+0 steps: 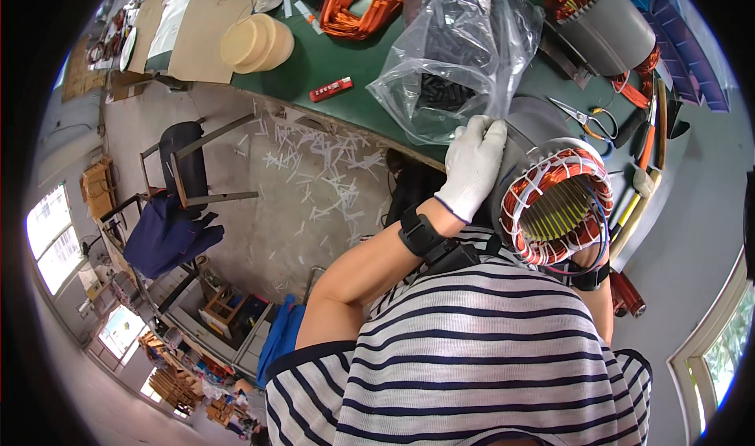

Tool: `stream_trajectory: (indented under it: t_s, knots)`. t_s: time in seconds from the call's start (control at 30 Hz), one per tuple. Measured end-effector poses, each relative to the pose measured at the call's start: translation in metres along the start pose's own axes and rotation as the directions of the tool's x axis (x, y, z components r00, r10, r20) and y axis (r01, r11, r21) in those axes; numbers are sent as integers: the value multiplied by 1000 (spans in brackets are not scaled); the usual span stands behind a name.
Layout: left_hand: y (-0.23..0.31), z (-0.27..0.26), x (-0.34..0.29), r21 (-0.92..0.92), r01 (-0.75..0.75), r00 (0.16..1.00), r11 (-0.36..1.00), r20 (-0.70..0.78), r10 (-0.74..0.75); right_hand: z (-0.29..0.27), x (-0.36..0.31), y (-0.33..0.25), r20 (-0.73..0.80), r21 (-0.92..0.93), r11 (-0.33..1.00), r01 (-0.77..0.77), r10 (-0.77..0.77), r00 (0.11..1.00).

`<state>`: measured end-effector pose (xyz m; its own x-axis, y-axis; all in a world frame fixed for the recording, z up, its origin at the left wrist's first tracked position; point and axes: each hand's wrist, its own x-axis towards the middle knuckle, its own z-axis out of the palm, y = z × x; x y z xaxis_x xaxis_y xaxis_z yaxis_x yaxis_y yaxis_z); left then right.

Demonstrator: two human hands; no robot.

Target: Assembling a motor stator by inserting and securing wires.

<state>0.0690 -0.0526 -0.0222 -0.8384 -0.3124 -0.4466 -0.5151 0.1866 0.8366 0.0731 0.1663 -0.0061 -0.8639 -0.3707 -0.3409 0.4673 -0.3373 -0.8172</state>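
Note:
A motor stator (515, 214) with a grey housing rests tilted in front of my body at the table edge. Its round end faces up, showing orange copper windings laced with white cord. Yellow-green slot liners line the bore, and blue lead wires hang at the right. My left hand (474, 163), in a white glove, grips the housing's left side with bent, closed fingers. Just beyond those fingertips is the mouth of a clear plastic bag (476, 33) with small black pieces inside. On the stator's right, my right hand (586, 256) is mostly hidden behind it; its fingers cannot be seen.
On the green table (358, 108) lie scissors (586, 118), a red lighter-like object (330, 90), a cream tub (258, 43) and copper coils (363, 5). Another stator (605, 33) stands at the far right, near long-handled tools (646, 143). White scraps litter the floor (275, 218) beside a stool frame (189, 163).

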Motion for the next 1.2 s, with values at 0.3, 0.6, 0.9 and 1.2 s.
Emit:
stream_trajectory:
  t_s: [0.3, 0.6, 0.9, 1.2]
  knots:
    - [-46, -118, -34, -103, -72, 994, 992, -86, 63, 97, -24, 42, 139, -55, 998, -9, 16, 990]
    - [-127, -265, -64, -284, 124, 957, 951, -220, -190, 258, 55, 112, 296, -77, 942, -327, 335, 895]
    - [-180, -353, -94, -354, 135, 818, 926, -488, -306, 403, 116, 172, 389, -286, 681, -674, 726, 568]
    - [-247, -401, -151, -703, -189, 563, 686, -650, -511, 495, 97, 189, 368, -490, 337, -804, 916, 160]
